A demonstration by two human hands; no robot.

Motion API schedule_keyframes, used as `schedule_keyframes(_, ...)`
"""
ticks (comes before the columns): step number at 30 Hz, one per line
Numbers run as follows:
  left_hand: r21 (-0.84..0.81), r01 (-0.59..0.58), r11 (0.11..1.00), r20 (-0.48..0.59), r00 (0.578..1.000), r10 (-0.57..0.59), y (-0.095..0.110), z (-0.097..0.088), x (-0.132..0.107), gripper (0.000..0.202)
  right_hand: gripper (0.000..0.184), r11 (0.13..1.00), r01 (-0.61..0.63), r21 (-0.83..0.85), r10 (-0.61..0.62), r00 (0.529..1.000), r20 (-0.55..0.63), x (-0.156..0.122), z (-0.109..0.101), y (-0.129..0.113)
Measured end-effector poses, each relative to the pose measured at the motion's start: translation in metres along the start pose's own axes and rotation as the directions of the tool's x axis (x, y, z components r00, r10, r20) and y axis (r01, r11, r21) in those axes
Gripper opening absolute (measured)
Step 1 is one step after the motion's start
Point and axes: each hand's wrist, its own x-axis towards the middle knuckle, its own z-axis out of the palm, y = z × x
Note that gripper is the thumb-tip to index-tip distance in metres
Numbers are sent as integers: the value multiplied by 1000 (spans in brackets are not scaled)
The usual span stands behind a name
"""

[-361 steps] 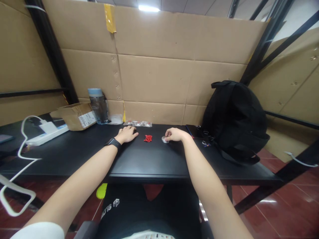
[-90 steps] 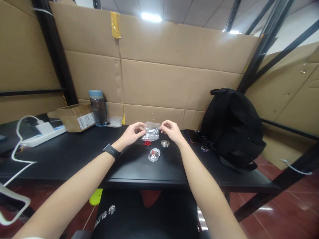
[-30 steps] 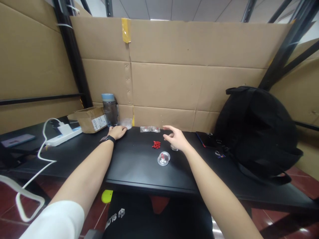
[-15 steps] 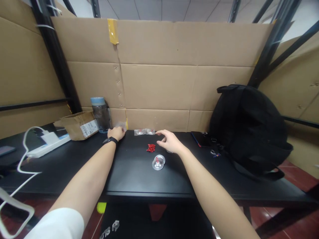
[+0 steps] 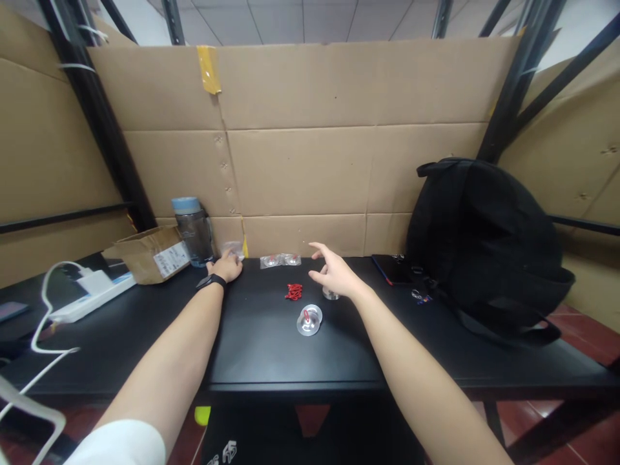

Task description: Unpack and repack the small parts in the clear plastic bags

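Observation:
My left hand [image 5: 227, 266] rests at the back of the black table, palm down with the thumb apart. Its fingertips are beside or touching a small clear plastic bag [image 5: 233, 248]; the exact contact is hidden. My right hand [image 5: 334, 272] hovers with its fingers spread, holding nothing. Partly hidden beneath it stands a small stack of clear round pieces [image 5: 331, 294]. To its left is a pile of small red hook-like pieces [image 5: 293, 292]. Nearer me lie clear discs like suction cups [image 5: 309, 321], with a red piece on top. Clear wrapped packets [image 5: 280, 260] with red bits lie by the cardboard wall.
A water bottle [image 5: 194, 232], an open cardboard box [image 5: 152, 254] and a white power strip [image 5: 92, 298] with a cable stand on the left. To the right are a dark phone [image 5: 391, 270], a keyring [image 5: 420, 296] and a black backpack [image 5: 484, 252]. Cardboard [image 5: 300, 161] walls the back.
My left hand has lowered slightly and its fingers have loosened by the bag. My right hand has lifted its fingers, so more of the clear stack shows. The view has shifted a little.

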Motion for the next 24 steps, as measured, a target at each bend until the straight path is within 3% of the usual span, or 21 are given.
schedule_keyframes(6, -13, 2, 1000, -28, 1000, -3, -2, 4, -1, 43, 65, 1000, 4, 4, -4, 999, 43, -1, 0, -3)
schedule_keyframes(10, 11, -8, 1000, -113, 994, 9, 4, -2, -10, 42, 38, 996, 24, -82, -10, 987, 163, -2, -6, -8)
schedule_keyframes(12, 15, -12, 1000, -134, 991, 14, 7, -7, -17, 39, 34, 989, 64, -132, -13, 936, 352, -4, -11, -12)
schedule_keyframes(15, 5, -14, 1000, -172, 985, 15, 13, -15, -30, 35, 51, 980, 119, -161, 8, 782, 623, -8, -14, -20)
schedule_keyframes(17, -12, -16, 1000, -228, 974, 12, 18, -21, -41, 34, 65, 977, 135, -165, 15, 728, 685, -9, -12, -24)
schedule_keyframes(19, -48, -33, 998, -295, 955, 17, 26, -27, -55, 33, 67, 976, 160, -149, -10, 716, 698, -9, -7, -26)
schedule_keyframes(24, -215, -145, 966, -391, 919, 51, 55, -41, -81, 29, 19, 977, 195, -87, -88, 741, 666, -8, 1, -25)
